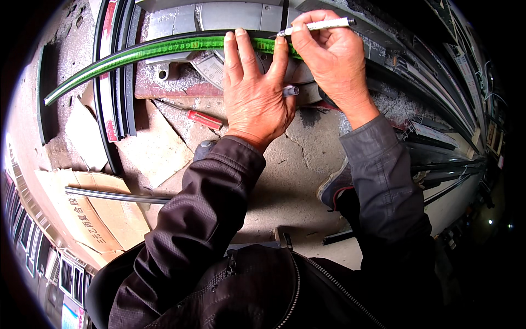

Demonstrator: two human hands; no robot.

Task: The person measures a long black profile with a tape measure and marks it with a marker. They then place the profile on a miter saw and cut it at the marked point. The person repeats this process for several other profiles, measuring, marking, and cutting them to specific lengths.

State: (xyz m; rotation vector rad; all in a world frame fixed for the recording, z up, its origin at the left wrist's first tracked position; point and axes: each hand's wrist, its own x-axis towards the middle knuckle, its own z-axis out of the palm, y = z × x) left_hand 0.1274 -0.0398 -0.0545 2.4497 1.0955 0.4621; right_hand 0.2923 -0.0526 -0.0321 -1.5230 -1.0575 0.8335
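Note:
A green tape measure blade [159, 49] runs along a long black profile [175, 38], both bent by the lens. My left hand [255, 90] holds the blade against the profile, its visible fingers extended over both. A short translucent piece like a pen cap [291, 91] sticks out beside that hand; its grip is hidden. In my right hand [337, 60] a white-barrelled marker pen [326, 24] is pinched, its tip at the profile close to a left fingertip. Below them lies a screwdriver [204, 119] with a red handle.
Metal machine plates [230, 16] sprinkled with shavings lie under the profile. Upright dark strips [129, 82] stand at left, above flattened cardboard [93, 214]. Long profiles [438, 98] pile up on the right. My shoe [335, 186] is on the concrete floor [290, 181].

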